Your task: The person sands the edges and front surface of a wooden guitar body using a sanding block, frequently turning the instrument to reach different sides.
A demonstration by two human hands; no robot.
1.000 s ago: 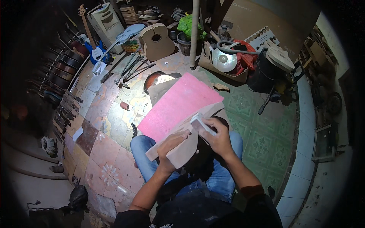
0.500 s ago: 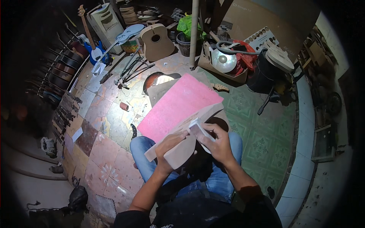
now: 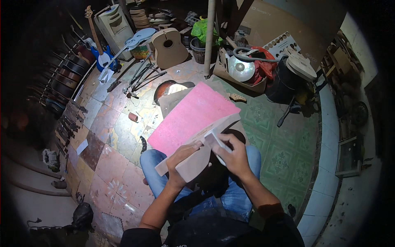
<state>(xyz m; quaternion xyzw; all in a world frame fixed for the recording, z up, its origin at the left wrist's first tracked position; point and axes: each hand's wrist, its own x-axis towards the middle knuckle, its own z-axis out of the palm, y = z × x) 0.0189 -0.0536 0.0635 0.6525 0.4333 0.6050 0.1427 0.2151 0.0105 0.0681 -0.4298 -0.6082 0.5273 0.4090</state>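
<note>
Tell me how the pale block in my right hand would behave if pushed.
The pale block is probably stiff, since its edges look straight in the right hand. It seems light enough to manage, as only that hand appears to grip it. Pushed, it should slide rather than roll, given its flat sides.

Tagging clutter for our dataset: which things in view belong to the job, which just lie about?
In use:
- shaped wood, held by the left hand
- pale block, in the right hand
- perhaps the pink sheet

Lying about:
- dark-blue guitar
- tan guitar body
- reddish-brown roll
- green bag
</note>
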